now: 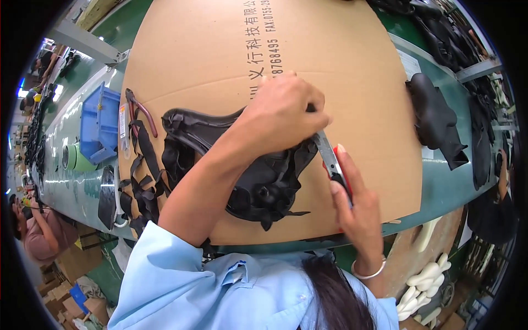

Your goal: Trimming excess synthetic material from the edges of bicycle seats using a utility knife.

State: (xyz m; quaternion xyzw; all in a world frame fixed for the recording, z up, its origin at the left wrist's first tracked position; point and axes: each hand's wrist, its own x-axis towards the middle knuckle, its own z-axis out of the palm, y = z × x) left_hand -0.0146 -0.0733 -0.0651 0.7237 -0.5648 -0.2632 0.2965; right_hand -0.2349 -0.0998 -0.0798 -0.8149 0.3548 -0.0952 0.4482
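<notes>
A black bicycle saddle piece [258,170] lies with its hollow underside up on the cardboard, ragged flexible edges round its rim. My left hand [289,113] is closed above its right side, the forearm crossing over it. Something dark shows between thumb and fingers; what they grip is hidden. My right hand [357,206] grips a cutting tool [329,157] with a steel blade and a red and black handle. Its blade points up and left, the tip right beside my left thumb at the saddle's right edge. My right fingers cover most of the handle.
Black offcut strips [144,192] and red-handled pliers [144,113] lie left on the cardboard sheet [352,71]. Beyond its left edge stand a blue bin [99,124] and a green tape roll [71,158]. More black saddle pieces [434,113] rest at right; white pieces [426,283] are lower right.
</notes>
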